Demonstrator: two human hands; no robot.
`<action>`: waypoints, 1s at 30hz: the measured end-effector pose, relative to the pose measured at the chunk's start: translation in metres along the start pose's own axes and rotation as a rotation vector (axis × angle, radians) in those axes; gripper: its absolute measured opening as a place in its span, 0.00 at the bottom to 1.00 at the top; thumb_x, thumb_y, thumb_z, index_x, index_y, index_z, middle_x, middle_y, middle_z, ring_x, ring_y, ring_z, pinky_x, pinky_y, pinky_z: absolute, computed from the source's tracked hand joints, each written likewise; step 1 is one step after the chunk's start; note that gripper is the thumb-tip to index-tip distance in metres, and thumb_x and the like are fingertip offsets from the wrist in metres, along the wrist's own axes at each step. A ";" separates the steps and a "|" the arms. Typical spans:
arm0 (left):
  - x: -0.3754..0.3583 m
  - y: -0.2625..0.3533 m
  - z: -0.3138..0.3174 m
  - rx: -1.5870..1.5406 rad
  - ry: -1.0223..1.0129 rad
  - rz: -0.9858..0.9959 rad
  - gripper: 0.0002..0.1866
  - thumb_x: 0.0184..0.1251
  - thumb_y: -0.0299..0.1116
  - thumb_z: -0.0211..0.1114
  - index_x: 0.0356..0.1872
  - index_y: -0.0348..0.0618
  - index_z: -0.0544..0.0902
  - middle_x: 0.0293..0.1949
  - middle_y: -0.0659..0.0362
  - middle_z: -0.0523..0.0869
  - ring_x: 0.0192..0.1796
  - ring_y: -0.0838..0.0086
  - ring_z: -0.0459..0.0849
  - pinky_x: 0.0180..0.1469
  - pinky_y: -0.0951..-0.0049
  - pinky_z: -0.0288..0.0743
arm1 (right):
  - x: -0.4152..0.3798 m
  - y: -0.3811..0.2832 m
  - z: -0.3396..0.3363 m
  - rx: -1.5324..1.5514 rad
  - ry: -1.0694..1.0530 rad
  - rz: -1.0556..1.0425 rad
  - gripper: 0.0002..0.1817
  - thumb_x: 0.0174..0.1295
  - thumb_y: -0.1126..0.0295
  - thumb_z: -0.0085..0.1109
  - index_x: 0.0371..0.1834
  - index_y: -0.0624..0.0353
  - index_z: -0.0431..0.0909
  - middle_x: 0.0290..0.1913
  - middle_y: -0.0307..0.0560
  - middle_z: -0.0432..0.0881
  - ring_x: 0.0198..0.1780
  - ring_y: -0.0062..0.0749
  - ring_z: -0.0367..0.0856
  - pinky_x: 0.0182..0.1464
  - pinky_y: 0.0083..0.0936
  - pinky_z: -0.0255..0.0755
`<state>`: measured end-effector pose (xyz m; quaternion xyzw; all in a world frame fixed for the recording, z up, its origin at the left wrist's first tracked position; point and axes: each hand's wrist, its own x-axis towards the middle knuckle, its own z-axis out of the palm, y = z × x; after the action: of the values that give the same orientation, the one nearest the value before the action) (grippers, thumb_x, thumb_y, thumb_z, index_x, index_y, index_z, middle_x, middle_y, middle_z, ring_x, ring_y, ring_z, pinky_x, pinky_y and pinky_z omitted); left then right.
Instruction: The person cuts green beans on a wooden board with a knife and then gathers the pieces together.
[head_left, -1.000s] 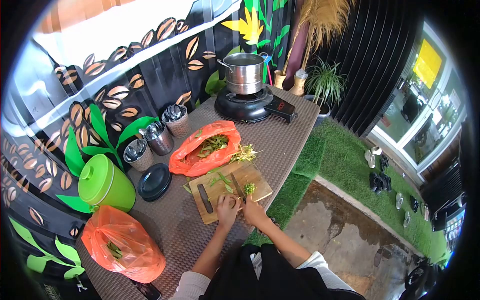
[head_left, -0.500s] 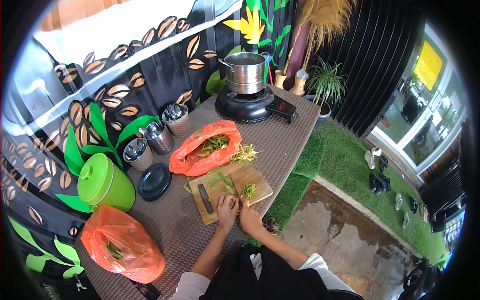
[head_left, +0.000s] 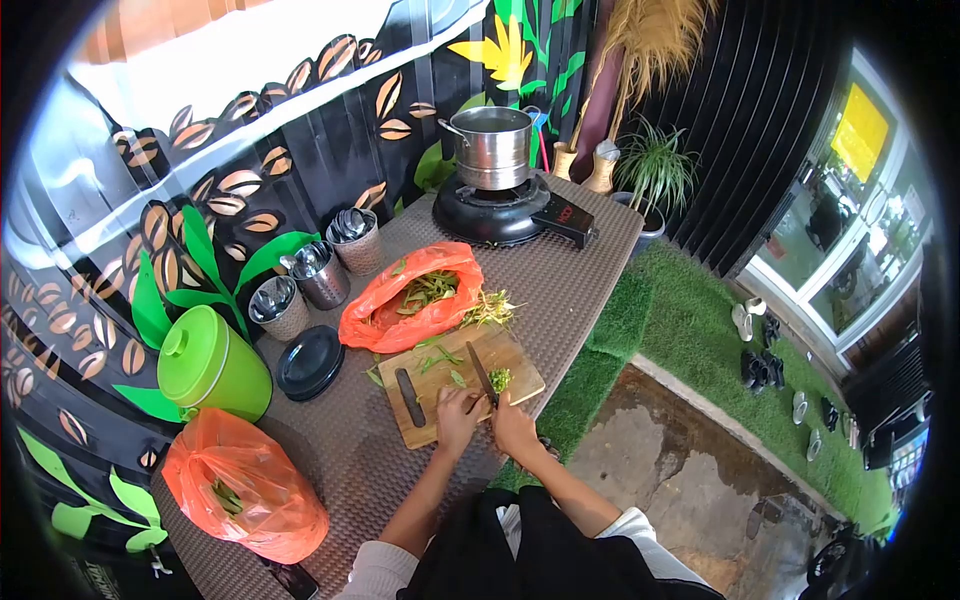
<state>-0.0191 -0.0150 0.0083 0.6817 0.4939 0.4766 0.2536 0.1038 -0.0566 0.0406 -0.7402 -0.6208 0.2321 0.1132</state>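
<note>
**Chopping greens on a board at the table's front edge**

The right hand (head_left: 516,428) is closed around the handle of a knife (head_left: 482,373), whose blade runs up and away across the cutting board (head_left: 425,400). The blade's tip end lies just beside a small heap of chopped greens (head_left: 500,378) near the board's right corner. The left hand (head_left: 456,415) rests on the board right next to the right hand, fingers curled down; whether it pins anything under them cannot be told from here. A few loose leaves (head_left: 445,358) lie on the middle of the board, and a dark slot-shaped handle hole sits near its left end.

The board lies at the front edge of the brown table (head_left: 560,280). Touching its far edge is an open orange bag (head_left: 400,310) with green stems inside, and a bunch of greens (head_left: 490,307) spills from it onto the table. A black lid (head_left: 309,363) lies left of the board, with a green bucket (head_left: 210,365) beyond it and a second orange bag (head_left: 245,490) near the table's left front corner. Three cutlery holders (head_left: 318,275) stand along the back edge. At the far end a steel pot (head_left: 492,145) sits on a black stove (head_left: 500,212).
</note>
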 end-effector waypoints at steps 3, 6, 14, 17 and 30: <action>0.003 0.000 -0.001 0.122 -0.062 0.086 0.06 0.53 0.28 0.68 0.32 0.41 0.84 0.31 0.56 0.83 0.40 0.61 0.77 0.46 0.64 0.69 | -0.003 -0.004 0.001 -0.021 -0.002 0.003 0.19 0.64 0.65 0.47 0.51 0.68 0.59 0.32 0.67 0.81 0.37 0.61 0.82 0.39 0.49 0.76; 0.004 -0.003 0.001 0.136 -0.090 0.100 0.06 0.53 0.31 0.68 0.30 0.41 0.84 0.32 0.58 0.82 0.42 0.61 0.75 0.49 0.65 0.66 | -0.003 -0.009 0.006 -0.036 0.004 0.022 0.19 0.64 0.66 0.47 0.51 0.68 0.60 0.32 0.67 0.81 0.38 0.61 0.82 0.40 0.48 0.77; 0.001 -0.001 -0.002 0.154 -0.078 0.172 0.05 0.55 0.31 0.67 0.30 0.42 0.85 0.34 0.57 0.82 0.43 0.61 0.75 0.51 0.63 0.66 | 0.022 0.001 -0.005 -0.003 -0.074 -0.049 0.16 0.63 0.68 0.47 0.49 0.65 0.60 0.34 0.65 0.82 0.40 0.58 0.83 0.42 0.48 0.77; 0.001 -0.005 0.001 0.103 -0.052 0.131 0.04 0.54 0.30 0.67 0.29 0.41 0.85 0.33 0.56 0.82 0.42 0.61 0.75 0.48 0.63 0.68 | 0.010 -0.001 -0.009 0.059 -0.098 -0.038 0.17 0.62 0.70 0.49 0.50 0.65 0.60 0.35 0.66 0.82 0.42 0.60 0.82 0.43 0.48 0.77; 0.002 0.001 -0.004 0.145 -0.049 0.126 0.04 0.54 0.28 0.67 0.29 0.39 0.84 0.31 0.54 0.80 0.40 0.58 0.75 0.45 0.63 0.70 | 0.003 -0.009 0.015 -0.033 0.060 -0.033 0.17 0.63 0.69 0.47 0.51 0.66 0.59 0.29 0.64 0.82 0.33 0.56 0.84 0.35 0.45 0.78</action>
<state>-0.0219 -0.0139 0.0113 0.7394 0.4769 0.4378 0.1849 0.0894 -0.0541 0.0315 -0.7382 -0.6331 0.1976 0.1232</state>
